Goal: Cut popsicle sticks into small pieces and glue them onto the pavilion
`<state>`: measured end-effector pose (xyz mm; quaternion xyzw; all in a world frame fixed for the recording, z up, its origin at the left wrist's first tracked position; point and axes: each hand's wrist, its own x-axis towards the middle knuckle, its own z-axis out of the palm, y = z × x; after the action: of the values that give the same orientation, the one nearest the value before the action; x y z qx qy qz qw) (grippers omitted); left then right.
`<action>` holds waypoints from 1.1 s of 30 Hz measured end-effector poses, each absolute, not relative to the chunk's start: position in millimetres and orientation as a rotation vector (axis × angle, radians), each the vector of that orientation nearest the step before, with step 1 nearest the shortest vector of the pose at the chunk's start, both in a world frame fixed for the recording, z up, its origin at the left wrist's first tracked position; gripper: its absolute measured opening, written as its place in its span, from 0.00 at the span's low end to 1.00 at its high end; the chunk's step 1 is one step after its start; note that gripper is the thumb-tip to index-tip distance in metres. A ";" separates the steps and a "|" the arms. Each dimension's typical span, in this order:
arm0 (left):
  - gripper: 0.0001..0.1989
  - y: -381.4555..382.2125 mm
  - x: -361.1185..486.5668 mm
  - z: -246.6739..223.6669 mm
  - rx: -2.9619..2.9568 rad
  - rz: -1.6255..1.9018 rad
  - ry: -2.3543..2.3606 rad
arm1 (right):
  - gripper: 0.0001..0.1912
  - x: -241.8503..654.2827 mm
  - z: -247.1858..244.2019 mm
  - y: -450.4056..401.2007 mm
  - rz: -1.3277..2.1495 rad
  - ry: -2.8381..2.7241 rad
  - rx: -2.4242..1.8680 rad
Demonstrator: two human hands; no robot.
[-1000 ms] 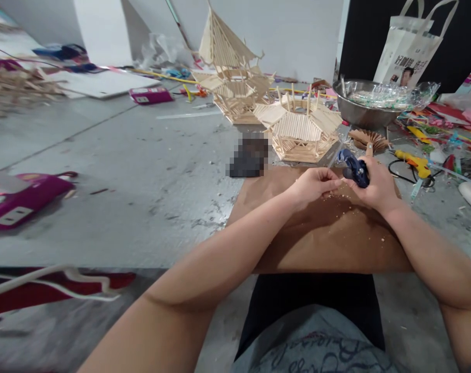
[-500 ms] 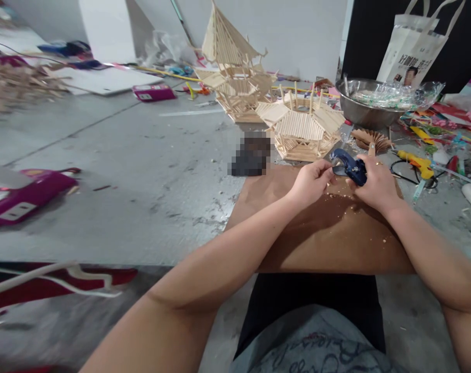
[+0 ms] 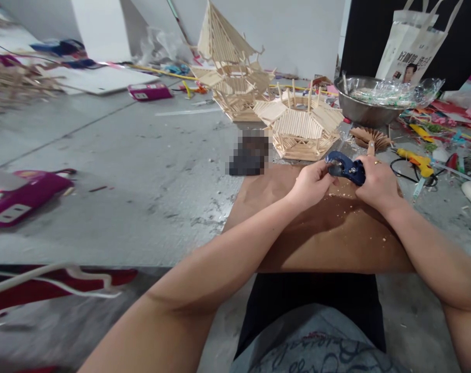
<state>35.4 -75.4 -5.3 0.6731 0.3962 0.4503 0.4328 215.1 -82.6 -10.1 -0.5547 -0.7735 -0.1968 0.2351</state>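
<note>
In the head view my right hand (image 3: 379, 181) is wrapped round the handles of dark blue hand cutters (image 3: 347, 168), which have a curved, hooked jaw pointing left. My left hand (image 3: 315, 182) pinches at the tip of that jaw; whatever small piece sits between its fingers is hidden. Both hands are above a brown board (image 3: 324, 243) sprinkled with pale chips. Just beyond them stands a hexagonal model storey made of light wooden sticks (image 3: 301, 127), several posts rising from its top.
A taller stick pagoda (image 3: 235, 67) stands behind. On the right are a metal bowl (image 3: 369, 111), a folded paper fan (image 3: 371, 139), a yellow glue gun (image 3: 416, 160) and its cable. A blurred dark item (image 3: 249, 154) lies left of the board; a purple power strip (image 3: 29, 197) is far left.
The cutters' jaws have come together and the tool has tipped slightly towards my left hand. The rest of the scene has shifted a little left with the camera.
</note>
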 end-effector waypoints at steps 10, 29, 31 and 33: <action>0.05 -76.0 38.1 -2.1 1.551 1.112 0.884 | 0.22 212.8 -4.4 -87.0 -0.394 -2.144 -1.601; 0.06 -77.9 36.9 0.7 1.538 1.097 0.914 | 0.20 206.5 -0.4 -94.4 -0.394 -2.104 -1.744; 0.07 -77.6 36.7 0.5 1.540 1.099 0.913 | 0.20 206.0 -0.9 -94.8 -0.403 -2.099 -1.759; 0.07 -77.5 36.5 0.6 1.545 1.099 0.913 | 0.19 205.6 -1.8 -94.9 -0.408 -2.093 -1.759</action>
<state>36.5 -77.5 0.6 0.6377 0.3768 0.4536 0.4956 205.6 -94.9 -1.8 -0.6250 -0.7437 -0.1451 0.1878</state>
